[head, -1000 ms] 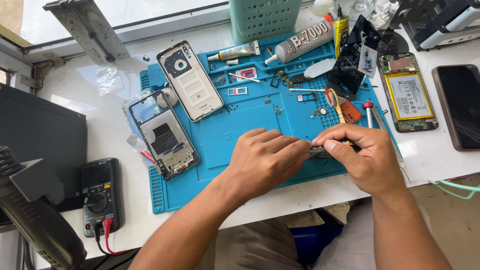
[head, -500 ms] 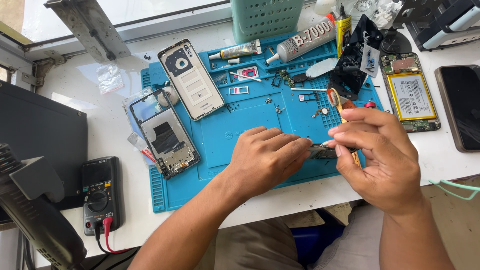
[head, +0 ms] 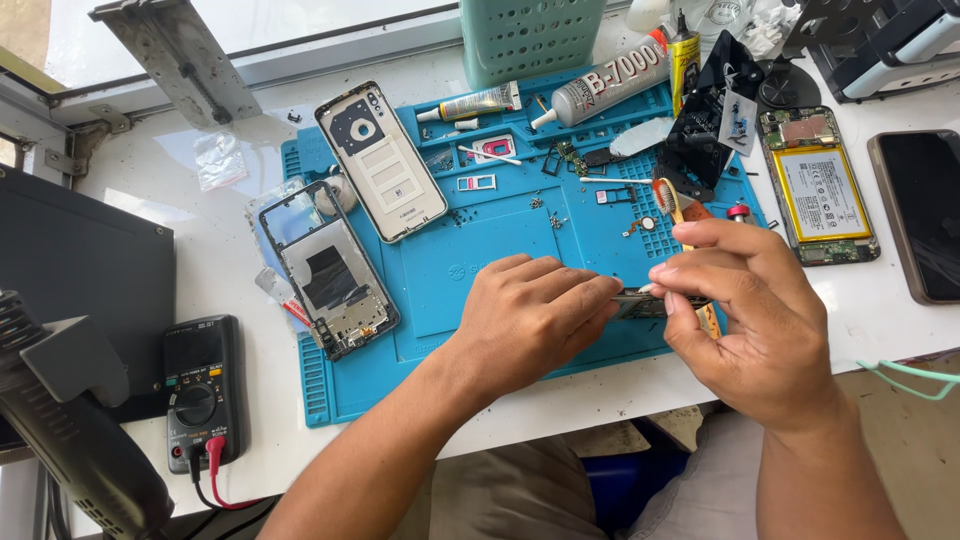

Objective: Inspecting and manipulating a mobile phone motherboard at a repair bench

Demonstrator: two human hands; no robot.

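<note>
Hands, left hand [head: 535, 315] and right hand [head: 745, 320], both pinching one small circuit board [head: 640, 303] (mostly hidden), over blue mat [head: 480, 270].

Bright blue mat [head: 480, 270] across a white surface [head: 150, 200], its face ruled into little squares and ridges. The phone back cover [head: 382, 160] shows cream, with a dark camera patch. The phone frame [head: 328, 270] beside it is grey metal with a black square. Up top, a pale green basket [head: 518, 35] dotted with holes, and a grey glue tube [head: 612, 82]. The battery [head: 820, 192] is yellowish on a green board. A black meter [head: 203, 388] trails a red lead, and a brown-handled tool [head: 670, 200] lies on the blue.
</note>
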